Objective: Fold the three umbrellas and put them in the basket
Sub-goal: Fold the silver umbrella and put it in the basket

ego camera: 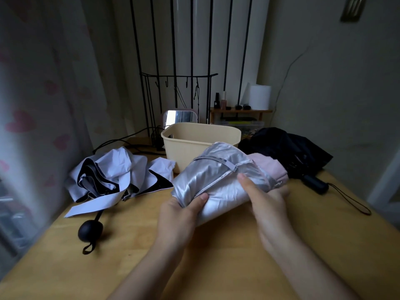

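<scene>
Both bare forearms reach forward from the bottom edge and draw together toward the middle. The left hand (180, 215) is closed in a grip, thumb on top pointing right, fingers curled out of sight beneath. The right hand (265, 201) grips too — thumb raised and pressed down, pointing up-left — with its fingers wrapped around the far side, slightly blurred.

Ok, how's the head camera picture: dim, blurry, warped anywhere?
Head view: dim room overall; glare on the silver umbrella; right hand slightly motion-blurred; black umbrella lost in shadow; wide-angle bending and smear at the left edge, over the curtain.
</scene>
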